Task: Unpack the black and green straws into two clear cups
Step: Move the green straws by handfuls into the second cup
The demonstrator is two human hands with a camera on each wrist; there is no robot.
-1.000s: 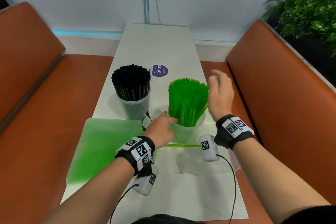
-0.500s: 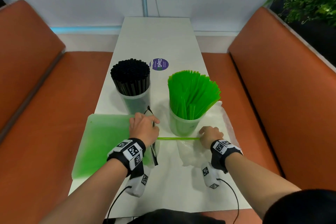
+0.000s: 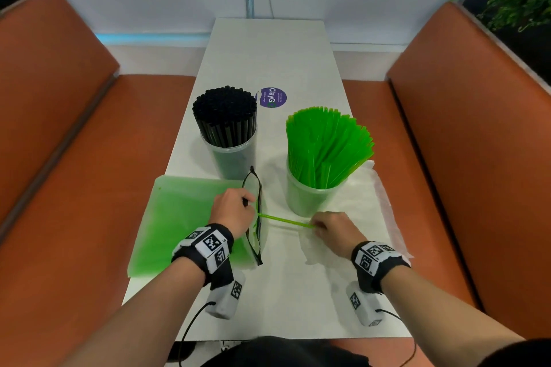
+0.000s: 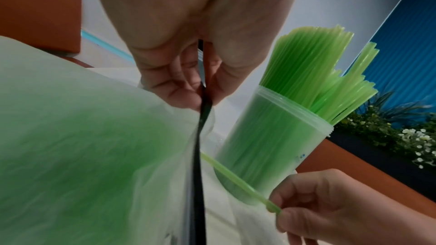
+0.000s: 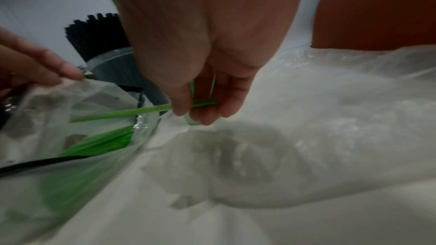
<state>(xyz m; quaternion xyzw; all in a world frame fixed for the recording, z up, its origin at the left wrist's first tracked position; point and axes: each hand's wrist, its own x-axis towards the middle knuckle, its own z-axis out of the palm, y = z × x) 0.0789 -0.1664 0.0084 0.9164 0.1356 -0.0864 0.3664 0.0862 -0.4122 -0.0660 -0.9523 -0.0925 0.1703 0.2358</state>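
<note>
The white bench (image 3: 268,48) carried the whole job, and largest on it was the zip bag (image 3: 185,217) lying flat toward the near left corner, green with the straws left inside. It looked limp and slick, a thing to hold by its stiff black zip rim rather than its film. The left hand (image 3: 231,211) did just that, its grip pinched narrow on the rim to hold the mouth open. An emptied clear bag (image 3: 372,211) lay crumpled along the right edge.

Behind the bags, near mid-bench, stood the two clear cups: one (image 3: 231,155) packed with black straws (image 3: 225,119), the other (image 3: 307,197) holding green straws (image 3: 325,146) that fanned out loosely. Light cups so top-heavy would likely tip at a nudge.

Smallest was the single green straw (image 3: 283,221), half drawn from the bag's mouth, just before the green cup. The right hand (image 3: 334,232) pinched its free end between thumb and fingertips. It would weigh next to nothing, smooth and easily creased, so a light pinch near the end seemed right.

The head view gave the layout but hid both grips. The left wrist view showed the fingers (image 4: 174,88) closed on the black rim; the right wrist view showed the straw passing under the thumb, and perhaps a second strand there, though blur left that unsure.
</note>
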